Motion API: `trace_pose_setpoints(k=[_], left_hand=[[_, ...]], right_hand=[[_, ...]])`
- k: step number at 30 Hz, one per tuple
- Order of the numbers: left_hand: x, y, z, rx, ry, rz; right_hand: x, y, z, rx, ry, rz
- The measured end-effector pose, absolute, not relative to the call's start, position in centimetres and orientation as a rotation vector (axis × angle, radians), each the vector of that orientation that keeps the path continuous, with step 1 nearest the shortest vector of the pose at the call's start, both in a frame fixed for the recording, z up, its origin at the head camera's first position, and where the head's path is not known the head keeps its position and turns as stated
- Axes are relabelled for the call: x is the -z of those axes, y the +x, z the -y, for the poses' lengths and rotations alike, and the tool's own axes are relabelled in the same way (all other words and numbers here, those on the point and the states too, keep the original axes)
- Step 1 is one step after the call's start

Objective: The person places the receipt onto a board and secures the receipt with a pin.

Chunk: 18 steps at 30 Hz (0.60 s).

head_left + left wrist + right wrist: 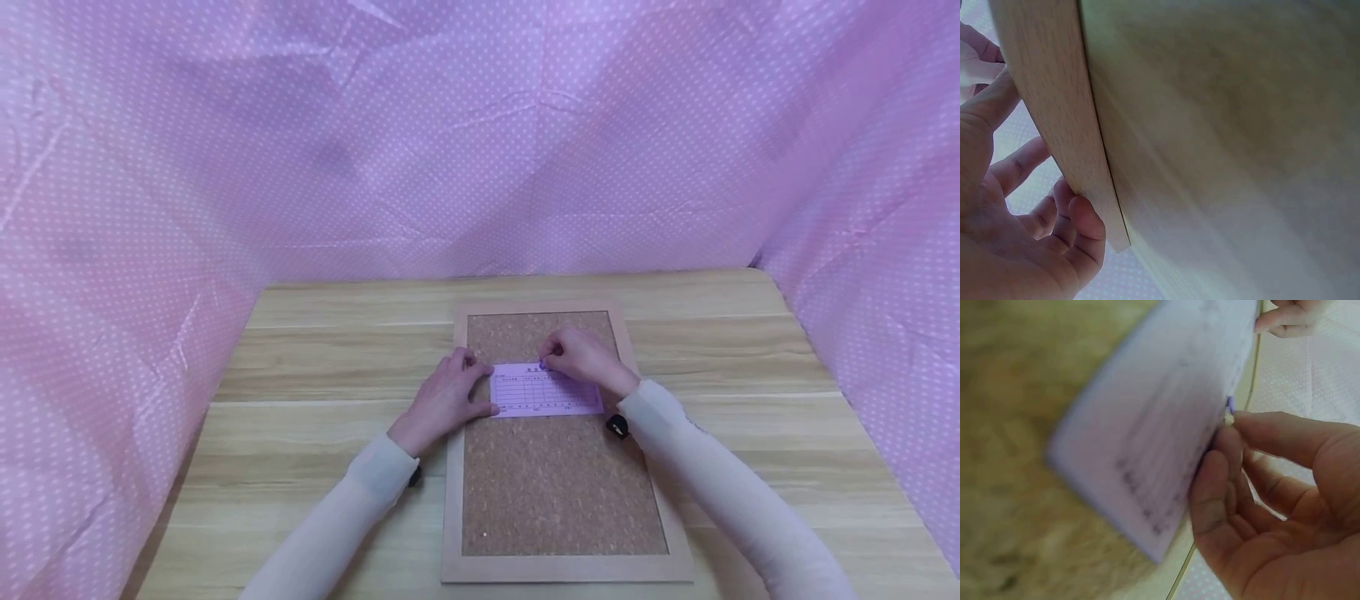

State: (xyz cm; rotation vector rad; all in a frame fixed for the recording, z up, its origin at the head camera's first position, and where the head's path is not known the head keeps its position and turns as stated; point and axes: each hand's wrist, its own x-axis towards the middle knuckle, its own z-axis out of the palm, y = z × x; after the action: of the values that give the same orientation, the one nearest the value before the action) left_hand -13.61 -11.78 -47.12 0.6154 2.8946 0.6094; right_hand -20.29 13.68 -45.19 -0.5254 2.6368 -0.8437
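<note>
A pale purple printed form [517, 392] lies flat across the upper middle of a framed cork board [555, 492]. My left hand [442, 392] rests at its left edge, thumb and index fingertip spread apart and touching the paper's corners. In the left wrist view, the left hand's other fingers lie against the board's wooden frame [1054, 94]. At the form's top edge, about mid-width, my right hand [581, 357] pinches a small purple push pin [1230, 404] between thumb and forefinger. The pin's tip is hidden, so I cannot tell how deep it sits.
The board lies on a wood-grain table [322, 350], near its front edge. A pink dotted cloth [480, 150] hangs behind the table and along both sides. One tiny white speck [484, 534] shows on the cork's lower left.
</note>
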Motion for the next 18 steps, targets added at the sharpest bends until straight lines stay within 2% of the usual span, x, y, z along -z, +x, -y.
trace_pose_setpoints(k=[18], left_hand=[[47.04,-13.58,11.65,-0.588,0.6,-2.892]], right_hand=[[45.57,-20.04,-14.52,0.899,-0.606,-2.604]])
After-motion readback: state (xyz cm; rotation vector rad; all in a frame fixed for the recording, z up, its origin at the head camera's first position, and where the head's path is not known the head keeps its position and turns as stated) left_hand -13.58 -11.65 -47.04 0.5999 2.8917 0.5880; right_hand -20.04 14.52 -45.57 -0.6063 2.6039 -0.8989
